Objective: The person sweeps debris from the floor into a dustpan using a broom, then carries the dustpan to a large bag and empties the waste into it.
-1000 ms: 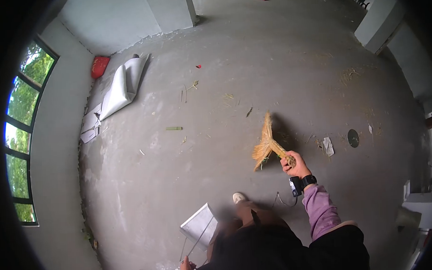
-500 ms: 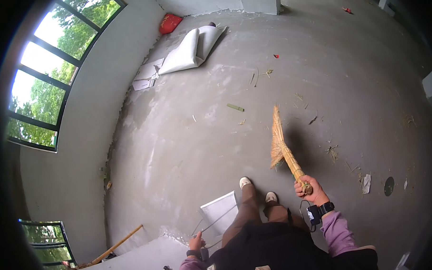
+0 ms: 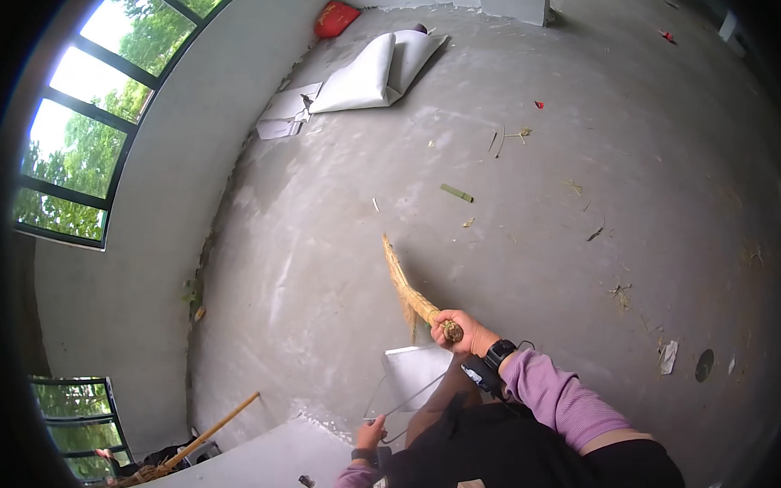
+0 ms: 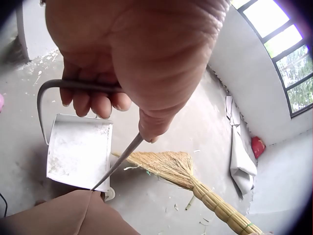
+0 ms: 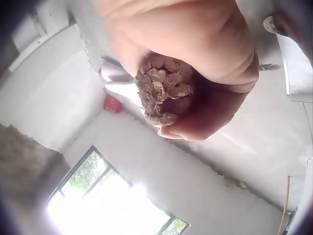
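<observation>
My right hand [image 3: 468,332] grips the bundled handle of a straw broom [image 3: 421,305] close to its butt end. The fanned bristles [image 4: 164,164] spread just beyond the dustpan in the left wrist view. In the right wrist view, fingers wrap the handle and its rough cut end [image 5: 164,90] faces the camera. Low at my left side, my left hand [image 3: 370,433] holds the bent metal handle [image 4: 119,161] of a white dustpan [image 4: 78,152]. The pan [image 3: 416,370] sits beside my leg, its far edge near the bristles.
A green strip [image 3: 457,193], straw scraps [image 3: 621,296] and a white scrap [image 3: 669,357] lie on the concrete floor. A folded white sheet [image 3: 363,77] and a red bag [image 3: 337,19] lie along the windowed wall. A wooden pole [image 3: 214,426] leans by a low ledge [image 3: 243,468] at left.
My right hand has swung the broom leftward, toward the dustpan. The head view has turned, bringing the left hand, the ledge and the pole further into sight. The left hand keeps its hold.
</observation>
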The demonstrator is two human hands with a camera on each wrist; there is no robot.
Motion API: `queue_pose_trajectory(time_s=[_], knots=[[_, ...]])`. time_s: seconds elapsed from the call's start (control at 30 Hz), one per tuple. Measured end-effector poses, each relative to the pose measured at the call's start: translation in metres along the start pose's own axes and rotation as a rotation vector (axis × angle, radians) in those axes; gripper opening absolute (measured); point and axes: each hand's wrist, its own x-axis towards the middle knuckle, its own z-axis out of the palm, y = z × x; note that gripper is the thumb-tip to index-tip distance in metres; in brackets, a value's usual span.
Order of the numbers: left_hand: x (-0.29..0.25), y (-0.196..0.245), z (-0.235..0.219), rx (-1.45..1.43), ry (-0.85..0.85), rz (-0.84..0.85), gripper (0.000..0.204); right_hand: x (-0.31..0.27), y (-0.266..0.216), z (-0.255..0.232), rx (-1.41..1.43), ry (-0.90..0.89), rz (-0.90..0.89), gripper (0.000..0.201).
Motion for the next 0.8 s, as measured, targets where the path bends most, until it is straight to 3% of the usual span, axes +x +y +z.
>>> queue_pose_trajectory(time_s=[0.17,0.4,0.63,0.8], knots=[[-0.002,0.034,0.005,-0.005,-0.019,0.044,0.034,0.002,-0.029,-0.009,0.217,0.070,-0.068,0.017],[0.020,0.055,0.010,-0.049,-0.054,0.014,0.031,-0.122,-0.043,-0.055,0.515,-0.067,-0.289,0.029],[0.042,0.064,0.015,0.095,-0.059,0.090,0.039,-0.235,-0.036,-0.094,0.574,-0.126,-0.670,0.034],[0.052,0.061,0.016,0.204,-0.039,0.137,0.043,-0.264,-0.042,-0.095,0.442,-0.122,-0.806,0.020]])
